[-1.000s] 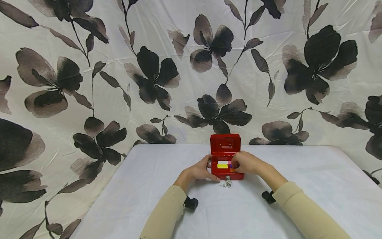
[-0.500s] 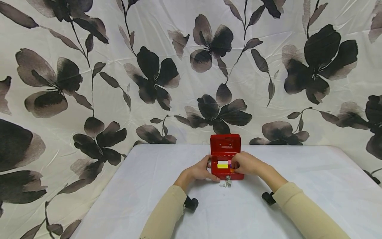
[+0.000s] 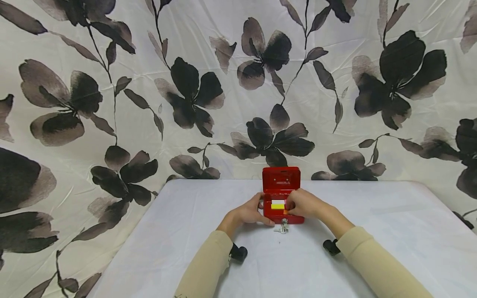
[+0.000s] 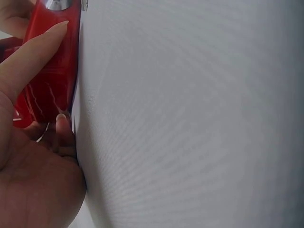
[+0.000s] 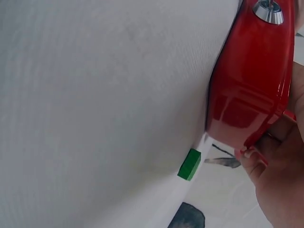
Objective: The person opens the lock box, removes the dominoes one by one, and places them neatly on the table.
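A red cash box [image 3: 266, 213] stands on the table with its lid raised. My left hand [image 3: 246, 212] grips its left side, the thumb along the front wall and the other fingers at the side, as the left wrist view shows. My right hand [image 3: 304, 203] reaches over the right wall, fingers bent down inside. A white block [image 3: 278, 202], a yellow block [image 3: 277, 206] and part of an orange block [image 3: 285, 212] lie in the box by the right fingertips. Whether those fingertips pinch anything is hidden.
Keys [image 3: 281, 229] hang from the lock on the box's front. A green block [image 5: 189, 165] lies on the table near the box in the right wrist view. The white-covered table [image 3: 372, 240] ends at a floral cloth [image 3: 335, 157] behind.
My right hand has shifted slightly left inside the box, now covering the pink and purple pieces seen before. The left hand keeps its place on the box.
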`<act>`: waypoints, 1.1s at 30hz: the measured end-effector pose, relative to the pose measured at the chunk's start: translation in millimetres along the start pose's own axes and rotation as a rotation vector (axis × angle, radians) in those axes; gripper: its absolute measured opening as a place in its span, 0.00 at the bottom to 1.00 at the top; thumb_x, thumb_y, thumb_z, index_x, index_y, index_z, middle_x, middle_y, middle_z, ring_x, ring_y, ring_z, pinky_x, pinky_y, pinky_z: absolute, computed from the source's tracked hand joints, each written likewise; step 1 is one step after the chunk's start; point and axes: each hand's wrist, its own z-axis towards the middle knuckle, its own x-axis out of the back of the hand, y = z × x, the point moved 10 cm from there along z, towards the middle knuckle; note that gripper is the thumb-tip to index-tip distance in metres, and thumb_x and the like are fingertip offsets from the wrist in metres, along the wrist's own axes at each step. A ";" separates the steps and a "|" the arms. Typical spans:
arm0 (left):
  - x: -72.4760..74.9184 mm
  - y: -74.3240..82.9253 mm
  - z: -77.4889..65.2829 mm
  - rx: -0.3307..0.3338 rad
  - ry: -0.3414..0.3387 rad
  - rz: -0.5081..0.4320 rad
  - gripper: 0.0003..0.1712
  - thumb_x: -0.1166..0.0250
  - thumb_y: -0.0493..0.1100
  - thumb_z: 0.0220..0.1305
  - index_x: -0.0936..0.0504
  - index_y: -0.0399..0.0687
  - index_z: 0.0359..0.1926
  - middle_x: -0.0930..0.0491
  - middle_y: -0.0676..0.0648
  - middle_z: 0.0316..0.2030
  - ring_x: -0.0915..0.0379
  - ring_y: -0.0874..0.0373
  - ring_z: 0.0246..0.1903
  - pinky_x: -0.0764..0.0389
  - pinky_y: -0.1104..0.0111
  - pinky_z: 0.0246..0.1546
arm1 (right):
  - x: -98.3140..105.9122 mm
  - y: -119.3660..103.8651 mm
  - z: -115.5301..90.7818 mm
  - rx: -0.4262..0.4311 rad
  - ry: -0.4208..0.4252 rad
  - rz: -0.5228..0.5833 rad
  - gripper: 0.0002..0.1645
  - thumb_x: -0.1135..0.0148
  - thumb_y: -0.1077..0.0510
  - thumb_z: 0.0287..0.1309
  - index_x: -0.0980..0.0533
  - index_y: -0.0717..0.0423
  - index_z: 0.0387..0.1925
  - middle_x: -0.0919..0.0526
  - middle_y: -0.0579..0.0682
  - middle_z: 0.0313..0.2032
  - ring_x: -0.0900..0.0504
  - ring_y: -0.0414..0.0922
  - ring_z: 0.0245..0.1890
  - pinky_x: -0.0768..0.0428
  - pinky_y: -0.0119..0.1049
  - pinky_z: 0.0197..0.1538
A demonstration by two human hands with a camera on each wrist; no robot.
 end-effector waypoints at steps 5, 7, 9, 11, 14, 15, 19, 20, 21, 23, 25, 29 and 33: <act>-0.3 -1.0 0.5 0.000 -0.003 0.008 0.56 0.16 0.46 0.46 0.39 0.56 0.72 0.27 0.50 0.54 0.33 0.52 0.55 0.25 0.49 0.62 | 1.8 -1.0 -2.8 0.018 -0.003 0.038 0.04 0.25 0.62 0.57 0.13 0.56 0.35 0.16 0.41 0.27 0.22 0.39 0.28 0.15 0.36 0.41; -0.5 -1.5 0.6 0.001 -0.006 0.012 0.56 0.16 0.46 0.46 0.39 0.56 0.72 0.27 0.50 0.54 0.33 0.53 0.55 0.25 0.50 0.62 | 3.5 0.2 -4.9 0.016 -0.011 0.045 0.05 0.25 0.62 0.58 0.14 0.56 0.35 0.17 0.40 0.27 0.23 0.39 0.29 0.16 0.35 0.40; -0.6 -1.5 0.9 -0.001 -0.010 0.008 0.56 0.16 0.46 0.46 0.39 0.56 0.72 0.27 0.50 0.54 0.33 0.53 0.55 0.25 0.50 0.62 | 5.8 0.8 -6.3 0.018 -0.020 0.034 0.05 0.25 0.62 0.57 0.15 0.56 0.35 0.18 0.40 0.26 0.23 0.39 0.29 0.17 0.34 0.40; -0.2 -1.3 1.2 -0.003 -0.010 0.011 0.56 0.16 0.46 0.46 0.39 0.56 0.72 0.27 0.50 0.54 0.33 0.53 0.56 0.25 0.50 0.62 | 8.0 1.4 -7.0 0.017 -0.029 0.021 0.05 0.25 0.62 0.57 0.15 0.55 0.35 0.18 0.39 0.26 0.24 0.39 0.29 0.18 0.34 0.39; 0.3 -0.7 1.8 -0.012 -0.014 0.007 0.56 0.16 0.47 0.46 0.40 0.56 0.72 0.27 0.50 0.54 0.33 0.52 0.56 0.24 0.51 0.61 | 9.2 1.5 -6.9 0.017 -0.045 0.002 0.05 0.24 0.62 0.56 0.15 0.55 0.34 0.18 0.40 0.26 0.24 0.39 0.29 0.19 0.33 0.39; 0.3 -0.5 2.1 -0.015 -0.015 0.004 0.57 0.16 0.46 0.46 0.40 0.56 0.72 0.27 0.50 0.54 0.33 0.52 0.56 0.24 0.51 0.61 | 9.2 1.3 -6.7 0.019 -0.049 -0.001 0.05 0.25 0.63 0.56 0.15 0.56 0.34 0.18 0.40 0.26 0.24 0.39 0.29 0.19 0.34 0.39; -0.7 -2.6 1.8 -0.002 -0.013 -0.003 0.57 0.16 0.47 0.45 0.40 0.57 0.72 0.27 0.50 0.55 0.33 0.52 0.56 0.25 0.50 0.62 | 5.9 3.1 -6.3 -0.004 -0.073 0.007 0.06 0.25 0.64 0.56 0.15 0.56 0.36 0.16 0.41 0.29 0.22 0.40 0.31 0.17 0.35 0.42; -0.8 -3.2 1.8 0.003 -0.011 -0.004 0.57 0.16 0.47 0.45 0.40 0.57 0.73 0.27 0.50 0.55 0.33 0.52 0.56 0.25 0.49 0.63 | 5.4 3.1 -6.3 -0.009 -0.077 0.012 0.06 0.25 0.64 0.56 0.15 0.56 0.36 0.16 0.42 0.29 0.22 0.40 0.31 0.16 0.36 0.43; -1.0 -3.4 1.6 0.006 -0.008 -0.004 0.57 0.16 0.47 0.45 0.40 0.57 0.72 0.27 0.50 0.55 0.33 0.53 0.57 0.25 0.49 0.63 | 4.9 2.9 -6.6 -0.013 -0.080 0.018 0.06 0.25 0.64 0.56 0.15 0.56 0.36 0.16 0.42 0.29 0.22 0.40 0.31 0.16 0.36 0.43; -1.4 -3.9 1.5 0.010 -0.004 -0.003 0.57 0.16 0.46 0.45 0.40 0.57 0.72 0.27 0.50 0.54 0.33 0.53 0.57 0.26 0.48 0.64 | 4.1 2.3 -7.2 -0.015 -0.086 0.031 0.06 0.25 0.65 0.56 0.15 0.56 0.36 0.16 0.42 0.29 0.22 0.40 0.31 0.16 0.36 0.42; -1.4 -3.6 1.6 0.007 -0.003 -0.003 0.56 0.16 0.46 0.46 0.39 0.57 0.72 0.27 0.51 0.54 0.32 0.53 0.57 0.25 0.49 0.63 | 3.9 1.6 -7.5 -0.016 -0.090 0.040 0.06 0.25 0.65 0.56 0.15 0.56 0.35 0.17 0.42 0.28 0.23 0.41 0.30 0.16 0.35 0.41; -1.1 -2.4 1.6 0.000 -0.002 -0.005 0.56 0.16 0.46 0.46 0.39 0.56 0.72 0.27 0.50 0.55 0.32 0.53 0.56 0.25 0.49 0.63 | 3.3 0.5 -6.4 -0.009 -0.094 0.041 0.07 0.25 0.64 0.56 0.16 0.56 0.37 0.18 0.42 0.28 0.24 0.41 0.30 0.17 0.33 0.40; -0.4 -1.9 1.4 0.000 0.002 0.010 0.56 0.16 0.46 0.46 0.39 0.57 0.72 0.27 0.51 0.55 0.32 0.53 0.56 0.25 0.49 0.63 | 2.4 1.3 -4.4 -0.008 -0.092 0.040 0.09 0.25 0.63 0.56 0.17 0.56 0.39 0.19 0.42 0.28 0.25 0.41 0.30 0.18 0.33 0.39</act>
